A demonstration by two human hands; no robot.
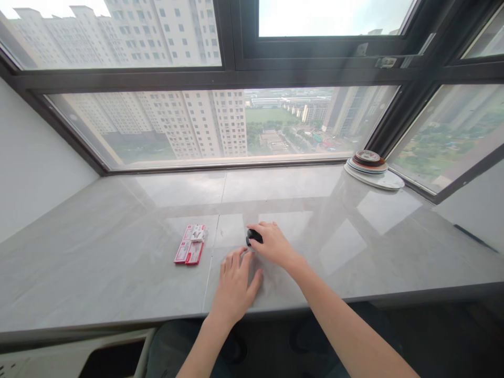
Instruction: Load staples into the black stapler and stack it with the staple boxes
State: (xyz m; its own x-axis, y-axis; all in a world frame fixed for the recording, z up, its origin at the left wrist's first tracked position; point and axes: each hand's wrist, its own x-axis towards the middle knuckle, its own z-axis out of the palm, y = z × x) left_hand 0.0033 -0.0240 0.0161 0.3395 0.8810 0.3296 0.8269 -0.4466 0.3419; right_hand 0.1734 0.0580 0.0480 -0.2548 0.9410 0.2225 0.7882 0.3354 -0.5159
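A small, rounded black object, which looks like a mini stapler, sits on the grey sill near its middle. My right hand is closed around it from the right, thumb on the near side and fingers on the far side, hiding part of it. Just below it, my left hand hovers over or rests on the sill with thumb and fingers apart and nothing in it. Left of both hands lie several flat red-and-white boxes, side by side, with a small whitish pack on top.
A stack of plates stands in the far right corner by the window. The glossy tiled sill meets a dark window frame behind. Below the front edge at left is a pale piece of furniture.
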